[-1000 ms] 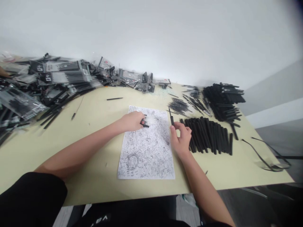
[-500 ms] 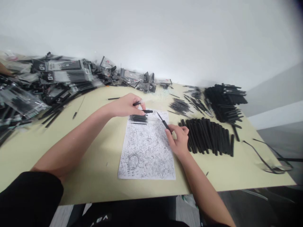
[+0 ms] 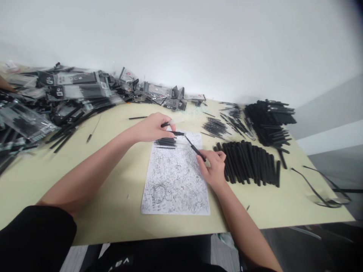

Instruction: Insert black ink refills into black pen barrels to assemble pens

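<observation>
My left hand [image 3: 154,127] is closed over the top of the paper, pinching a short black pen tube [image 3: 178,133] that points right. A second black piece with a clear end [image 3: 166,124] sits between its fingers. Closed too, my right hand [image 3: 213,166] holds a black pen barrel [image 3: 197,152] with a thin rod sticking out toward the upper left. The rod's tip is at the end of the left tube; whether it enters I cannot tell. Beneath my left hand, several thin black refills [image 3: 166,142] lie on the scribbled paper sheet [image 3: 177,181].
Right of my right hand lies a row of black tubes [image 3: 249,163], with thin refills [image 3: 215,127] and a black pile [image 3: 268,117] behind. Clear packets [image 3: 82,90] heap up along the wall at left. Eyeglasses [image 3: 329,204] rest near the right table edge.
My right hand has shifted slightly left, bringing the rod's tip up to the tube's end, where a gap showed before. My left hand has barely moved.
</observation>
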A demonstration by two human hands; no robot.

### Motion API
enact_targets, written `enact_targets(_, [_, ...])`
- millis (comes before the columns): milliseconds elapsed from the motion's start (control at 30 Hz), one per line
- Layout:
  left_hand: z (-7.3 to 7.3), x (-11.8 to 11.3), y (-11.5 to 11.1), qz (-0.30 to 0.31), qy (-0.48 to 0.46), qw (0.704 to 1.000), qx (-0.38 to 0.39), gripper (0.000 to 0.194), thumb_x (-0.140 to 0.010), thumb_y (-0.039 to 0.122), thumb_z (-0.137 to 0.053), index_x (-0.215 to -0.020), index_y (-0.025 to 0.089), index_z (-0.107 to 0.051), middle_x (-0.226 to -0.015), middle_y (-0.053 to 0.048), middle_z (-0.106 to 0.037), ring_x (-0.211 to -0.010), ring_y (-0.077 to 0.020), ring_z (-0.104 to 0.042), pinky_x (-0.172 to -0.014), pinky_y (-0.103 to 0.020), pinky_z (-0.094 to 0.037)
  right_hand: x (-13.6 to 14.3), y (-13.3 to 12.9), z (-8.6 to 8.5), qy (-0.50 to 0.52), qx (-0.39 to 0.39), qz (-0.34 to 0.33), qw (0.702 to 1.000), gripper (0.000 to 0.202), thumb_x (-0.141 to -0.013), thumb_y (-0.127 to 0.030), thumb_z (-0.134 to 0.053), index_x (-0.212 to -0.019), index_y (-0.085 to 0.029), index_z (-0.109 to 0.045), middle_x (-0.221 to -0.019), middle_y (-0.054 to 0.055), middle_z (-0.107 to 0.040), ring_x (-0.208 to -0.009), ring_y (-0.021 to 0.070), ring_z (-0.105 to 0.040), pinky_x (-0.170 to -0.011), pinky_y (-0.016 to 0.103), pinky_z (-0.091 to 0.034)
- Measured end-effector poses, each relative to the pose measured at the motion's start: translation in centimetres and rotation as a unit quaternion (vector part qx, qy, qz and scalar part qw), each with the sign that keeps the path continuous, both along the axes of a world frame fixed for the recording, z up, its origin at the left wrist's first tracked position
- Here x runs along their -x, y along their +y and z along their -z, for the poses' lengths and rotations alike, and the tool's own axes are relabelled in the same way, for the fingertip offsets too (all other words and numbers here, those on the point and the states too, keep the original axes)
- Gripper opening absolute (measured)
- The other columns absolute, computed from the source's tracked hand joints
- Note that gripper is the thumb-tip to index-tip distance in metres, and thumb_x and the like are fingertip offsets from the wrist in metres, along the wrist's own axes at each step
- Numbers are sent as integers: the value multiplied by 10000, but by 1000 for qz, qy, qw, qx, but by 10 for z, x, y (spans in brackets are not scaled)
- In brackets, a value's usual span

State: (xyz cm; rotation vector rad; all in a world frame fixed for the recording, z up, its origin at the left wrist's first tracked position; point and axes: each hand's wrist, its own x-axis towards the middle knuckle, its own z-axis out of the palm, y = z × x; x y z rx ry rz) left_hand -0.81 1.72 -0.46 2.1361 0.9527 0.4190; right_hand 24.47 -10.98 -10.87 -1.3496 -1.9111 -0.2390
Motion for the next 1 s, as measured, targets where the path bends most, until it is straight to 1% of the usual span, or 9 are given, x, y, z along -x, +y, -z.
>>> enact_targets(133, [-3, -1, -4, 3, 61, 996, -70, 163, -816, 272, -644, -905, 149, -705, -612, 21, -494, -580, -114, -459, -579, -252, -300, -2, 1, 3, -5, -41, 22, 999, 101, -923, -231, -629, -1005, -217, -685, -852, 0, -730, -761, 150, -662, -828, 348, -334])
enact_targets(233, [-2, -3, -8, 21, 135, 982, -131, 129, -860, 229, -594, -887, 153, -694, -668, -19, -592, -630, -138, -512, -590, -260, -286, -5, 1, 5, -14, -74, 41, 996, 150, -894, -215, -675, -1037, -250, -702, -871, -3, -709, -780, 151, -654, -826, 351, -335])
enact_targets(300, [0, -7, -11, 26, 175, 972, -153, 124, -879, 207, -570, -883, 157, -683, -711, -42, -632, -657, -151, -533, -585, -266, -269, -7, 2, 6, -19, -95, 46, 994, 181, -877, -204, -701, -1046, -271, -708, -867, -9, -686, -770, 145, -640, -829, 355, -333])
enact_targets(400, [5, -13, -16, 48, 186, 972, -135, 113, -896, 210, -564, -885, 165, -668, -757, -51, -660, -667, -153, -545, -570, -268, -256, -7, 1, 6, -23, -110, 34, 993, 207, -867, -187, -715, -1053, -279, -710, -864, -11, -666, -759, 138, -623, -823, 358, -333])
enact_targets(500, [8, -18, -20, 83, 154, 980, -90, 93, -896, 220, -580, -867, 167, -651, -736, -33, -652, -631, -135, -534, -564, -260, -269, -5, 1, 4, -24, -114, 12, 993, 220, -868, -172, -715, -1064, -271, -705, -862, -9, -660, -755, 134, -616, -817, 358, -336])
enact_targets(600, [12, -21, -21, 95, 128, 985, -64, 94, -888, 213, -581, -834, 162, -638, -696, -18, -621, -605, -122, -515, -568, -254, -287, -4, 1, 3, -16, -114, -2, 993, 244, -870, -169, -715, -1085, -283, -698, -862, -16, -653, -753, 128, -616, -815, 356, -340])
enact_targets(800, [20, -20, -18, 123, 71, 989, -40, 103, -864, 225, -582, -833, 153, -649, -659, -2, -573, -588, -112, -494, -582, -248, -318, -5, 1, 0, -8, -122, -17, 992, 241, -871, -151, -710, -1067, -291, -700, -865, -21, -634, -764, 124, -615, -810, 351, -335])
enact_targets(1000, [22, -19, -16, 133, 63, 989, -24, 119, -856, 226, -579, -864, 148, -668, -671, -1, -566, -579, -106, -485, -580, -251, -322, -6, -1, 1, -3, -111, -18, 994, 185, -904, -180, -673, -1027, -314, -704, -858, -23, -623, -761, 122, -616, -816, 354, -342])
